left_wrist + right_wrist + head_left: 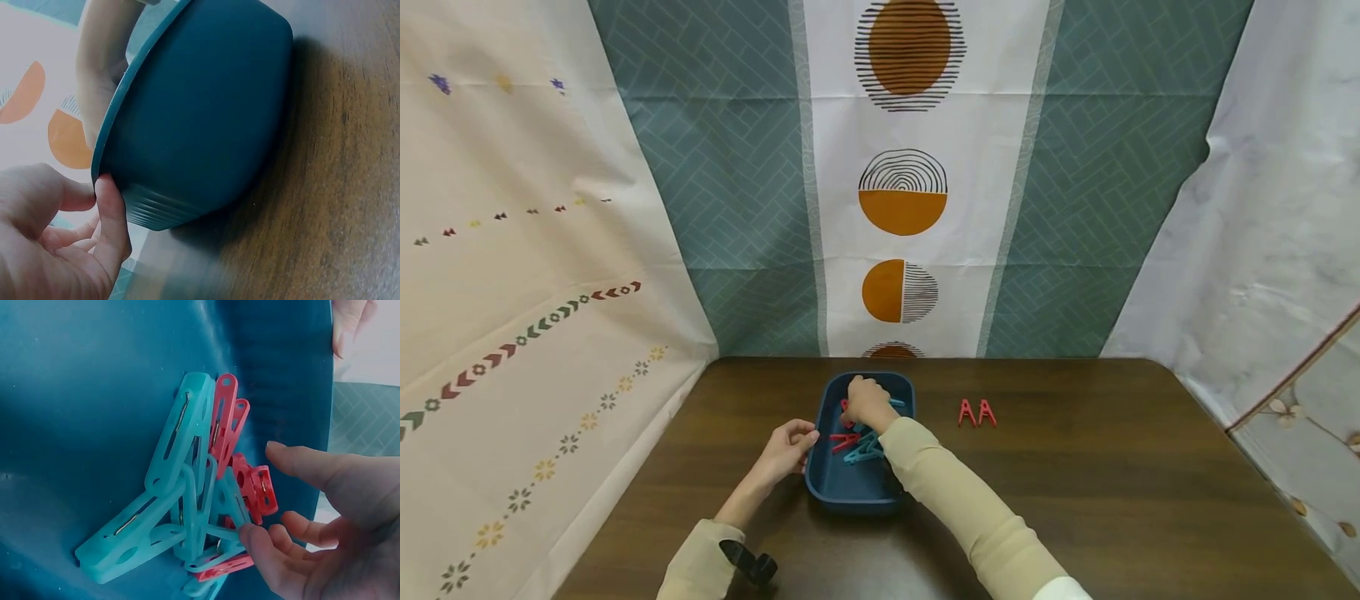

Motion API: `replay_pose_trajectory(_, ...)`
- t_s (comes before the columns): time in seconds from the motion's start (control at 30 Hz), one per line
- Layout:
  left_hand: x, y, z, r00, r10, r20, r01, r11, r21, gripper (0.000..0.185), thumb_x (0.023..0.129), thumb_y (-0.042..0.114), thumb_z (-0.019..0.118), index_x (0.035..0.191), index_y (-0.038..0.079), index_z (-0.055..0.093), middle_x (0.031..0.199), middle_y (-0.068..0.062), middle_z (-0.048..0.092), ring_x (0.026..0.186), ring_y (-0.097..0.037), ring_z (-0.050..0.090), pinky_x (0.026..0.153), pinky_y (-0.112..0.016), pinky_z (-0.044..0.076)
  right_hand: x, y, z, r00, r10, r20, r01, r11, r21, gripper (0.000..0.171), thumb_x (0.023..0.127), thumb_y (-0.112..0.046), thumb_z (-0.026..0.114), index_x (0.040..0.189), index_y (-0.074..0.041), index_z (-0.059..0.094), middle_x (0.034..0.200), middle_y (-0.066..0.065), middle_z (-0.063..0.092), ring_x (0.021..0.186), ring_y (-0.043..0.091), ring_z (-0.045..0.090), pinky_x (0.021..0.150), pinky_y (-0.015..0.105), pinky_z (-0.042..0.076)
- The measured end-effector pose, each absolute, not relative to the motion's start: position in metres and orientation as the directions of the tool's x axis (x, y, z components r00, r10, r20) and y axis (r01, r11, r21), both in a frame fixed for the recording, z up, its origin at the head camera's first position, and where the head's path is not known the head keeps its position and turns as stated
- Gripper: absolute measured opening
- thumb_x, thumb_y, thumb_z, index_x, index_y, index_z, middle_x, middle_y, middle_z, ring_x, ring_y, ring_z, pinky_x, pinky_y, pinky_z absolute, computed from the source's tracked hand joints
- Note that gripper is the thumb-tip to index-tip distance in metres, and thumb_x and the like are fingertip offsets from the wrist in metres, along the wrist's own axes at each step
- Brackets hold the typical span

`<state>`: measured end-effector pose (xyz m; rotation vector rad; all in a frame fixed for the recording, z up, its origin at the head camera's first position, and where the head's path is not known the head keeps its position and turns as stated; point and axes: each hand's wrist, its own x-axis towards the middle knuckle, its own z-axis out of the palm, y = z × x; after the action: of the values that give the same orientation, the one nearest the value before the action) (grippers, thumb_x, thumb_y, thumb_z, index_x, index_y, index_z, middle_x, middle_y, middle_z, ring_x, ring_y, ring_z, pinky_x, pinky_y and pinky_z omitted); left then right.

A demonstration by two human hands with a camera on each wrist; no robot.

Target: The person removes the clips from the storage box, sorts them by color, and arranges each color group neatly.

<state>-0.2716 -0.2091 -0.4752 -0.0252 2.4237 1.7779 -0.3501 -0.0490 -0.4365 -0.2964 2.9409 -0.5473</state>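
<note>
A dark blue plastic basin [850, 492] stands on the table with red and teal clothespins inside. My left hand [786, 450] pinches its left rim between thumb and fingers, as the left wrist view shows with the hand [69, 231] at the basin's edge. Inside the basin, my right hand [868, 402] reaches over the pile. In the right wrist view, thumb and forefinger of that hand [331, 519] are spread apart around a red clothespin [255, 487]. The forefinger tip overlaps a teal clothespin [232, 500]. A larger teal clothespin [181, 434] lies on top of the heap.
Two red clothespins [976, 413] lie side by side on the brown wooden table [1075, 475], right of the basin. Patterned cloths [745, 208] hang behind and at both sides of the table. A black wrist strap [747, 562] sits on the left sleeve.
</note>
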Motion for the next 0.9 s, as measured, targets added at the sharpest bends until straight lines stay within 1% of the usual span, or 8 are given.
replay_pose_trajectory(0.1,-0.2716,-0.209,-0.4763,-0.991,0.064,-0.121,-0.096,0.303,0.948,0.031,0.099,0.013,0.053,0.123,-0.007,0.049,0.068,-0.004,0.053,0.055,-0.012,0.048,0.051,-0.023,0.046,-0.3517,-0.0497,-0.4381,-0.972,-0.213,-0.099,-0.167,0.923,-0.347,0.042,0.076,-0.028,0.082,0.104,-0.004,0.062,0.093,0.01,0.065,0.08,0.025,0.061,0.077,0.042,0.053)
replay_pose_trajectory(0.2,-0.2723,-0.2092,-0.4772,-0.991,0.057,-0.122,-0.099,0.305,0.947,0.031,0.099,0.013,0.053,0.122,-0.007,0.05,0.068,-0.004,0.053,0.056,-0.012,0.048,0.051,-0.024,0.046,-0.3531,-0.0495,-0.4392,-0.971,-0.217,-0.098,-0.175,0.929,-0.327,0.029,0.074,-0.026,0.084,0.09,-0.009,0.066,0.081,0.006,0.063,0.071,0.022,0.058,0.07,0.038,0.052)
replay_pose_trajectory(0.27,-0.2729,-0.2092,-0.4776,-0.991,0.053,-0.123,-0.101,0.301,0.948,0.031,0.099,0.013,0.053,0.122,-0.006,0.051,0.069,-0.006,0.054,0.056,-0.013,0.048,0.051,-0.024,0.046,-0.3531,-0.049,-0.4392,-0.972,-0.216,-0.094,-0.177,0.932,-0.317,0.026,0.074,-0.026,0.084,0.086,-0.01,0.067,0.077,0.004,0.062,0.068,0.021,0.056,0.067,0.037,0.051)
replay_pose_trajectory(0.4,-0.2736,-0.2092,-0.478,-0.991,0.053,-0.127,-0.105,0.299,0.948,0.031,0.099,0.013,0.053,0.123,-0.007,0.05,0.071,-0.008,0.056,0.056,-0.013,0.048,0.051,-0.024,0.046,-0.351,-0.0484,-0.4377,-0.973,-0.211,-0.091,-0.173,0.934,-0.314,0.028,0.074,-0.029,0.084,0.084,-0.01,0.067,0.073,0.004,0.06,0.065,0.02,0.054,0.064,0.035,0.049)
replay_pose_trajectory(0.57,-0.2734,-0.2094,-0.4787,-0.99,0.055,-0.13,-0.107,0.301,0.948,0.03,0.099,0.012,0.052,0.123,-0.007,0.05,0.07,-0.006,0.055,0.056,-0.013,0.048,0.051,-0.024,0.045,-0.3478,-0.0496,-0.4342,-0.972,-0.218,-0.089,-0.184,0.939,-0.291,0.031,0.074,-0.034,0.083,0.084,-0.01,0.067,0.07,0.003,0.06,0.063,0.019,0.055,0.061,0.033,0.049)
replay_pose_trajectory(0.77,-0.2744,-0.2098,-0.4784,-0.99,0.061,-0.13,-0.106,0.297,0.949,0.032,0.099,0.012,0.052,0.125,-0.007,0.049,0.071,-0.007,0.055,0.056,-0.013,0.048,0.051,-0.023,0.046,-0.3485,-0.0508,-0.4328,-0.974,-0.213,-0.077,-0.186,0.947,-0.261,0.022,0.08,-0.028,0.079,0.088,-0.01,0.068,0.076,0.004,0.062,0.065,0.02,0.055,0.064,0.034,0.05)
replay_pose_trajectory(0.9,-0.2738,-0.2102,-0.4783,-0.99,0.056,-0.126,-0.105,0.294,0.95,0.031,0.099,0.012,0.053,0.124,-0.007,0.05,0.073,-0.009,0.057,0.055,-0.013,0.049,0.051,-0.024,0.046,-0.3483,-0.0505,-0.4334,-0.975,-0.207,-0.078,-0.18,0.947,-0.264,0.023,0.082,-0.029,0.077,0.09,-0.01,0.069,0.077,0.004,0.064,0.065,0.02,0.056,0.065,0.035,0.052)
